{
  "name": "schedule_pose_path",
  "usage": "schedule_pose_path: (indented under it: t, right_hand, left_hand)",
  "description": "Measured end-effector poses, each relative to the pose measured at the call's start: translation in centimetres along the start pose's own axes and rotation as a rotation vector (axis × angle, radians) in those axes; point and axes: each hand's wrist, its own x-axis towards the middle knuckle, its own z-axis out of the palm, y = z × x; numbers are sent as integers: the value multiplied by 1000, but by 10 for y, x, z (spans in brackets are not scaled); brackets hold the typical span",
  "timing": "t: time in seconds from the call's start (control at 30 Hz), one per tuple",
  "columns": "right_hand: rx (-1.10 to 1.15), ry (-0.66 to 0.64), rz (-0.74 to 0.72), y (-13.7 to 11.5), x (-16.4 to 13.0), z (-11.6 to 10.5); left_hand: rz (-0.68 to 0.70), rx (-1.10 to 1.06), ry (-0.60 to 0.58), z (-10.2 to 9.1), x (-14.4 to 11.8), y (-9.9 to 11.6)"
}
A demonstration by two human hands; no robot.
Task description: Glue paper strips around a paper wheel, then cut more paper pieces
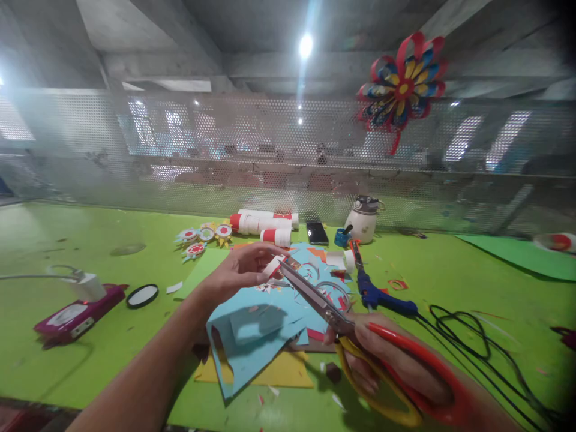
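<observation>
My left hand [243, 270] pinches a small white-and-red piece of paper [275, 266], perhaps cut from a paper cup. My right hand [369, 342] grips large scissors [315, 297] with a red and a yellow handle. Their blades point up and to the left, and the tips meet the paper at my left fingers. Whether the blades are slightly parted there is hard to make out. Beneath both hands lie light blue paper sheets [252, 324] strewn with scraps, and a yellow sheet [279, 369] sticks out below them.
A blue glue gun [387, 300] with a looping black cord lies at right. Behind are stacked paper cups [258, 223], a phone [317, 233], a blue pot [342, 237] and a white bottle [362, 221]. Paper flowers [195, 251] and a purple power strip [78, 315] are at left.
</observation>
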Motion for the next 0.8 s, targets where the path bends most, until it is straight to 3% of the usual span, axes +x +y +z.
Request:
schedule_pose_path:
  t: [0.07,0.2,0.6,0.8]
  right_hand:
    - [193,-72,60,5,0,-3]
    - [364,-71,91,16,0,-2]
    - [624,-43,155,27,-1,5]
    - [562,-75,115,25,0,7]
  left_hand:
    - [1,-10,-3,0,0,0]
    - [3,-17,-6,-1,0,-1]
    - [20,-28,-11,0,-1,-1]
    - [10,-40,-3,-2,0,-3]
